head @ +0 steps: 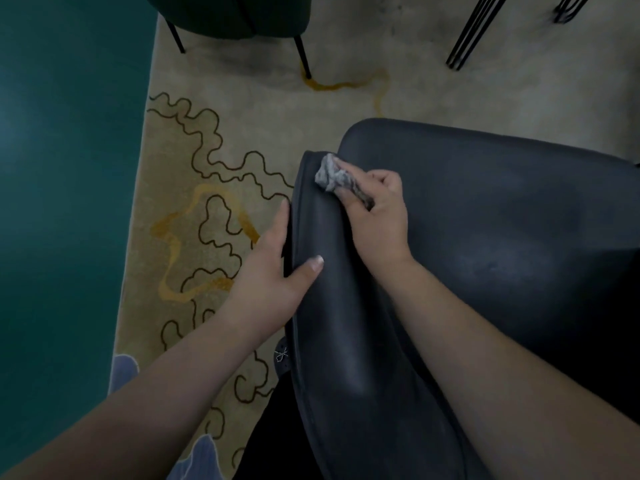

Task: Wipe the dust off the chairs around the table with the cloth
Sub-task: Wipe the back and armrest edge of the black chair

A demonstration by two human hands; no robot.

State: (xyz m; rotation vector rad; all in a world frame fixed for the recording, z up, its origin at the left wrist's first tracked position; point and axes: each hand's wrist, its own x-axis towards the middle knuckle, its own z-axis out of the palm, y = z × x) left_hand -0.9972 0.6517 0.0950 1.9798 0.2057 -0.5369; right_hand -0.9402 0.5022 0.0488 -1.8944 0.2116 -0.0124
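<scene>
A dark grey chair fills the right half of the head view, its backrest edge running from the centre down to the bottom. My right hand holds a crumpled grey cloth and presses it on the top corner of the backrest. My left hand grips the backrest's outer edge, thumb on the front face and fingers behind it.
A beige rug with dark and yellow wavy lines lies under the chair, beside a teal floor on the left. A dark green chair stands at the top. Thin black metal legs are at the top right.
</scene>
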